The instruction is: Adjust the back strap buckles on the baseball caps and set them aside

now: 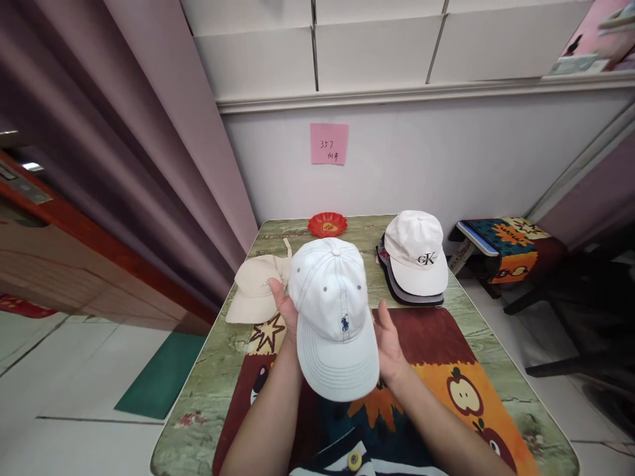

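A white baseball cap (333,291) with a small navy embroidered figure on its front is held up over the table, brim toward me. My left hand (288,311) grips its left side, thumb raised and the other fingers hidden behind the cap. At its right side, my right hand (389,340) holds it too, thumb up, with most fingers out of sight. A beige cap (258,284) lies just beyond my left hand, its strap sticking up. To the right, a white cap with black letters (417,254) is stacked on darker caps (397,287).
A red scalloped dish (327,225) sits at the back of the wood-patterned table (198,403). A colourful printed mat (436,337) covers its middle. A pink note (329,144) is on the wall behind. A purple curtain (163,132) hangs at left; a covered stool (516,244) stands right.
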`<state>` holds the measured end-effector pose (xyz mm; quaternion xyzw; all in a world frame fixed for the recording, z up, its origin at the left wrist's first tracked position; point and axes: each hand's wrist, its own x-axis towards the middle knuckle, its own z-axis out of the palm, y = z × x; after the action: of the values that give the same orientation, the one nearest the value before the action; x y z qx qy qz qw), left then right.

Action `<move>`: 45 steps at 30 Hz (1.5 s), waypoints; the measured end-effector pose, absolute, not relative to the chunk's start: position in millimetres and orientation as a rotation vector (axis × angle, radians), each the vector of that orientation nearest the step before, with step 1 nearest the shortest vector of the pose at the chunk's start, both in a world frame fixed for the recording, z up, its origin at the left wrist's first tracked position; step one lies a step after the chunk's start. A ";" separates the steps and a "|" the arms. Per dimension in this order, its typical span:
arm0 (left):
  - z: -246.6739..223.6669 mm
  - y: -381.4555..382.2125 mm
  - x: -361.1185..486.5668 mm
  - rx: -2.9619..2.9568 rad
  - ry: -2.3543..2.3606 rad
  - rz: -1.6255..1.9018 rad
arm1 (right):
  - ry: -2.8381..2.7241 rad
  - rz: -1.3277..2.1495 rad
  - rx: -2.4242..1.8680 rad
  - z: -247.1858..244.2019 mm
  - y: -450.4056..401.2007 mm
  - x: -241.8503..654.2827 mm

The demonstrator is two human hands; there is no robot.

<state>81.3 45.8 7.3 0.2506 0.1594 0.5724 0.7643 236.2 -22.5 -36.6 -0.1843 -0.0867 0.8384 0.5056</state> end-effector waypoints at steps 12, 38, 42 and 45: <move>-46.1 29.5 88.7 0.522 0.557 1.056 | -0.174 1.587 -0.704 -7.7 -29.8 293.3; -103.0 -2.5 88.3 1.233 0.972 0.876 | -0.130 0.761 -1.351 -89.2 51.7 427.3; -104.9 -2.7 87.7 1.275 0.967 0.867 | -0.266 0.540 -1.536 -92.7 38.4 433.4; -107.7 -2.1 87.0 1.289 0.958 0.853 | -0.624 0.123 -1.714 -76.1 39.9 431.5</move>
<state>87.0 -2.1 -107.7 0.5592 0.4158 0.3702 0.6143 431.5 39.9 -76.1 -0.7427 -0.2701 0.0533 0.6104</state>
